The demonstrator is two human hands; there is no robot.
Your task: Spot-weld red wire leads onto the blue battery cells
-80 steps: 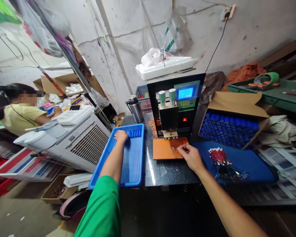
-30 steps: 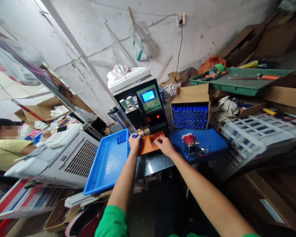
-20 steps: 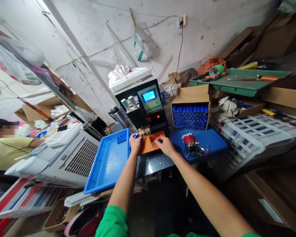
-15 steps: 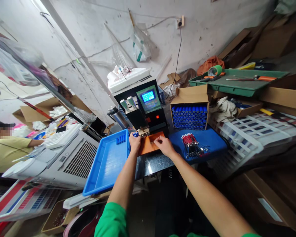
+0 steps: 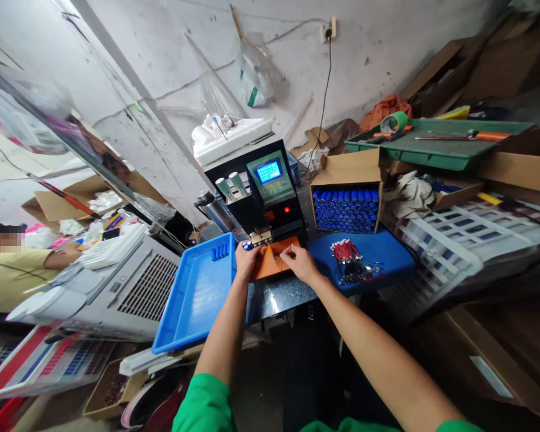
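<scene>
My left hand (image 5: 245, 261) is closed around a blue cylindrical battery cell (image 5: 247, 245), whose end shows above the fingers. It is at the left side of the orange work plate (image 5: 270, 263), just below the metal electrodes (image 5: 261, 237) of a black spot welder (image 5: 284, 223) with a lit screen. Over the plate's right part, my right hand (image 5: 299, 264) is pinched on a thin wire lead, mostly hidden by the fingers. A bundle of red and black wire leads (image 5: 348, 259) lies on a blue surface (image 5: 389, 255) to the right.
A blue tray (image 5: 192, 300) at left holds several blue cells (image 5: 220, 251). An open carton (image 5: 342, 170) packed with blue cells stands right of the welder. Farther right are a green tray (image 5: 450, 153) with tools and a white crate (image 5: 436, 240). Another person (image 5: 15, 273) sits far left.
My left hand has turned slightly, and more of the cell's end shows beside the electrodes. The right hand stays pinched over the plate, nearly in place. The view has shifted a little.
</scene>
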